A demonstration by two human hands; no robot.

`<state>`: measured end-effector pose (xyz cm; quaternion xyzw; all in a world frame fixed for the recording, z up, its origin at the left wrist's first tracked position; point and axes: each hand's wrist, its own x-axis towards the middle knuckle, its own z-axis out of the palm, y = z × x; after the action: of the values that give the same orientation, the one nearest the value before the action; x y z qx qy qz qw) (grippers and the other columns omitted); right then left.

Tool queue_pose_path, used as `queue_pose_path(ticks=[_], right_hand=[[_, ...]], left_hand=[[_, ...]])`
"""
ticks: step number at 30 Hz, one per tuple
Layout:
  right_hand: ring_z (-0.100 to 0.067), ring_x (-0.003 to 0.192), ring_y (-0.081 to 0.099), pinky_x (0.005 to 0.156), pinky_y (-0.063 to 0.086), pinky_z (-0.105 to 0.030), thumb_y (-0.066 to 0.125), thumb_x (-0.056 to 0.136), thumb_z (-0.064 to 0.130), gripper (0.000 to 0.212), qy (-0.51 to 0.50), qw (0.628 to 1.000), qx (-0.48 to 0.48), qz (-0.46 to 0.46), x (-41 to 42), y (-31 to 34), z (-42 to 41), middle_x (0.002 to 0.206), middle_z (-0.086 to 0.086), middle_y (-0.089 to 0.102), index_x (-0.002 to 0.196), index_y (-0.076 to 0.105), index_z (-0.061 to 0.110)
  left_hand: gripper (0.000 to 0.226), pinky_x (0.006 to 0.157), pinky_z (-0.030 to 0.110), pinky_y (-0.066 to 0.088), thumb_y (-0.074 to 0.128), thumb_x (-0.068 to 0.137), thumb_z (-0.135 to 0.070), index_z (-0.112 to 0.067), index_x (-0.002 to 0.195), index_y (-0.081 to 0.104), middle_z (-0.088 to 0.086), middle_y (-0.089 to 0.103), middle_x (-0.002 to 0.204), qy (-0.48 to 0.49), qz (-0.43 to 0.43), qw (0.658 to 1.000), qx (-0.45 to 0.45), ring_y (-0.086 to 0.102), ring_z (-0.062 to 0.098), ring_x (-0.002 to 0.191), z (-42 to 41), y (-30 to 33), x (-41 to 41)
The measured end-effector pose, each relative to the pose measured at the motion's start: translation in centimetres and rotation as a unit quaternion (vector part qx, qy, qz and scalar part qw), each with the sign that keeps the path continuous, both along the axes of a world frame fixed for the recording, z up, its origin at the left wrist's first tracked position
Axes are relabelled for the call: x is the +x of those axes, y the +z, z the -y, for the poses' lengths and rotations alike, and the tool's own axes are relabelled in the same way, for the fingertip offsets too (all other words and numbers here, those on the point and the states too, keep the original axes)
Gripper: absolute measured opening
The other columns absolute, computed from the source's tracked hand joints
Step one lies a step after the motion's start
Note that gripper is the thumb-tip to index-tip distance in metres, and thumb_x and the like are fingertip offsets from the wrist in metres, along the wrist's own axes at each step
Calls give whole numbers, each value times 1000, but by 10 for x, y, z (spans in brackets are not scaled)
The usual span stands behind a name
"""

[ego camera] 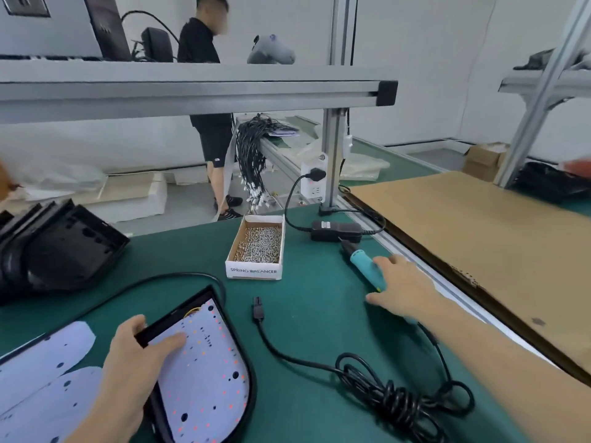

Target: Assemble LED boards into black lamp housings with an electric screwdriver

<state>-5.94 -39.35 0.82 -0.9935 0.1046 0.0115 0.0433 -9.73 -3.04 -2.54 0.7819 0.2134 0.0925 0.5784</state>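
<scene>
Green bench (319, 314): screw box (257, 247), coiled cable (387, 398) between hands.

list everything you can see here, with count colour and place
housing: 1, black, front left, LED board inside
loose boards: 2, white, far left
housings: stack, black, left edge
screw box: 1, white, mat centre
screwdriver: 1, teal, right of box
adapter: 1, black, behind screwdriver
cable: 1, black, coiled front right
cardboard: 1, brown, right
hands: left grips housing edge; right reaches onto screwdriver
</scene>
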Motion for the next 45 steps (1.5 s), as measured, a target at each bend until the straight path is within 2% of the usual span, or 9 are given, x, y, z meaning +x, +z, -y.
queue_pose_path(ticks=[7,13,19,22,24,26,31,34,45], right_hand=[[-19,116,54,96,44,-32,58,73,72,73,202,957,188,-94,-49,27,-81,129,3,56,134,47,33],[-22,78,59,66,40,-24,51,91,12,12,186,934,288,-105,-78,31,-95,88,-8,64,97,60,15],[-16,41,30,40,27,-23,48,87,-4,14,-44,685,720,97,-68,47,-17,59,-4,41,86,59,4],[-15,41,31,39,28,-22,43,91,-4,15,-48,619,775,117,-42,53,-12,57,-3,40,88,51,9],[-12,40,31,37,25,-20,40,94,-2,16,-53,604,788,108,-22,63,-7,55,-1,40,90,49,11],[-9,39,29,34,23,-18,42,97,4,13,-47,616,782,83,-2,71,1,54,1,39,93,51,11],[-9,38,31,34,27,-18,51,98,16,11,-59,694,717,-6,39,65,4,53,3,43,106,57,11],[-12,37,37,36,36,-19,52,100,25,13,-105,644,758,-15,58,56,-4,56,-4,47,95,49,13],[-23,70,61,64,56,-30,34,90,-8,23,-69,575,814,-49,84,43,-9,86,-17,61,104,50,1]], left_hand=[[51,96,45,40,74,78,-10,-25,122,54,-3,48,125,-5,96,972,215,37,22,125,18,41,5],[26,66,11,36,69,81,-14,-38,88,64,-15,60,96,-263,121,936,201,51,-3,82,79,74,23],[34,80,11,45,73,74,-18,-33,101,60,-18,65,104,-421,51,904,52,58,-10,93,136,77,23],[81,85,11,49,37,60,24,-19,128,42,-7,60,103,-554,147,806,145,66,8,87,179,30,11],[70,59,0,40,58,76,-32,5,132,37,-1,49,84,-572,125,795,159,53,2,63,228,15,11],[34,67,2,38,40,95,10,13,129,36,6,46,94,-624,99,773,58,58,9,82,227,8,6],[27,88,25,46,73,75,-20,-12,100,66,3,67,91,-564,-94,795,-200,61,15,87,188,39,4],[30,61,35,50,71,64,-14,-2,91,67,27,58,69,-408,-83,853,-316,61,34,61,160,43,10],[14,51,27,41,49,97,-3,0,85,58,12,52,53,-268,-74,946,-168,53,26,44,123,45,26]])
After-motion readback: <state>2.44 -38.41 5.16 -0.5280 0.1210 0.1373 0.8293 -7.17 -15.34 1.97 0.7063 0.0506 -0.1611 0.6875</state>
